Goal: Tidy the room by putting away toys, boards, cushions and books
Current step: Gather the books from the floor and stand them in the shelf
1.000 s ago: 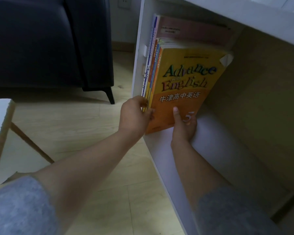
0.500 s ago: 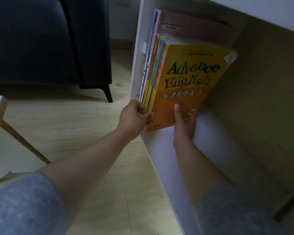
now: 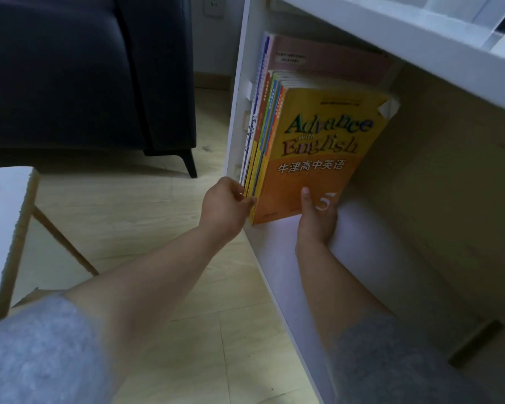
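A row of several books [image 3: 264, 135] stands upright at the left end of a white shelf compartment [image 3: 292, 258]. The nearest is an orange and yellow book [image 3: 318, 147] titled "Advance with English", with a bent top corner. My left hand [image 3: 226, 209] is at the spines' lower front edge, fingers curled against them. My right hand [image 3: 317, 220] presses flat on that book's lower cover, thumb up on the cover. A tall pink book [image 3: 327, 65] stands behind the row.
A dark blue sofa [image 3: 70, 68] on black legs stands to the left on the light wood floor [image 3: 129, 223]. A white low table [image 3: 3, 228] with wooden legs is at the near left. The shelf's wooden back panel [image 3: 435, 185] runs to the right.
The books stand a little straighter against the shelf's left wall than a second ago. Both hands stay on the stack, with the left hand shifted slightly along the spines.
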Tool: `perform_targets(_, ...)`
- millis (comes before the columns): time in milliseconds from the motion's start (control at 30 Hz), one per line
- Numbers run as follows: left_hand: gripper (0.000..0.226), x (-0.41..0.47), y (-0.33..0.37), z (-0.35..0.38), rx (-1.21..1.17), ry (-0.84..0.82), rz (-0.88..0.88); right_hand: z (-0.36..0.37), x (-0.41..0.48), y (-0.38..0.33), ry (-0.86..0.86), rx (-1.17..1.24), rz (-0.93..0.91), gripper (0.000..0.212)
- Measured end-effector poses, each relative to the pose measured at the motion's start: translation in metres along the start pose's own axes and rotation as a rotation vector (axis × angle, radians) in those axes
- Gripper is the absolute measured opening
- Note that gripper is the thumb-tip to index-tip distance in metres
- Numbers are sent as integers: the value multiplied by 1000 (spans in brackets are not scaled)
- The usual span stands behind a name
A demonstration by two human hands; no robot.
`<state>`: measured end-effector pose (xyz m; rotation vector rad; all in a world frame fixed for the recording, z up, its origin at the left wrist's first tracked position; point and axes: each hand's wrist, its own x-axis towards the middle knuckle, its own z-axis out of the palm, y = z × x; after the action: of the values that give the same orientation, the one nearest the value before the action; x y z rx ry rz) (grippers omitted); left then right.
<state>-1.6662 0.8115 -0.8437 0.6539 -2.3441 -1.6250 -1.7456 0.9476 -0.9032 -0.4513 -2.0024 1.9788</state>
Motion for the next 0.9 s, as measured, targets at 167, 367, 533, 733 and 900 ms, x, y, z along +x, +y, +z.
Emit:
perform_targets(167,14,-20,7,-6,-12,47,19,-2,-19,-12,71,-2,2,47)
perform_targets(367,15,-69,10,-21,110,128,17,-16,-77,-35,106,88,184,51)
perform_targets(533,20,-126,9,-46,176,178,56,-50,-137,-35,-6,115,236,37)
perform_targets(733,9,-205,-12,-73,120,103,61,-120,-209,-41,-404,-39,171,25)
perform_targets(900,6,-269,-52,-101,169,45,40,-164,-255,-23,-670,-275,14,28)
